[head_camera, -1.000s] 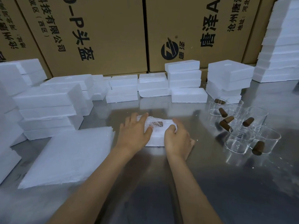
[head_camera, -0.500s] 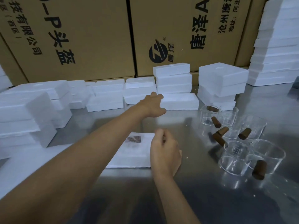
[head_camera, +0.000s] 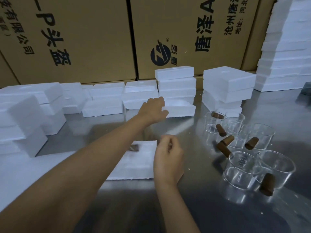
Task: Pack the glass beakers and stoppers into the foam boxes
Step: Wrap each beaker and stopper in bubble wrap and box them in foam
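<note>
A packed foam box (head_camera: 134, 163) lies in front of me on the steel table, a brown stopper (head_camera: 133, 147) showing in its top. My right hand (head_camera: 168, 157) hovers at the box's right edge, fingers loosely curled and holding nothing. My left hand (head_camera: 154, 109) is stretched far forward, its fingers at the left end of a foam piece (head_camera: 180, 108) at the foot of a stack; whether they grip it is hidden. Several clear glass beakers (head_camera: 242, 167) and brown stoppers (head_camera: 267, 184) stand clustered at the right.
Stacks of white foam boxes line the back (head_camera: 176, 81) and left (head_camera: 21, 118), with a tall stack at far right (head_camera: 286, 47). A flat foam sheet (head_camera: 25, 172) lies at left. Cardboard cartons (head_camera: 84, 39) form the wall behind the steel table (head_camera: 218, 207).
Both hands left the packed box. My left arm reached forward to the foam stack at the back, while my right hand stayed beside the box.
</note>
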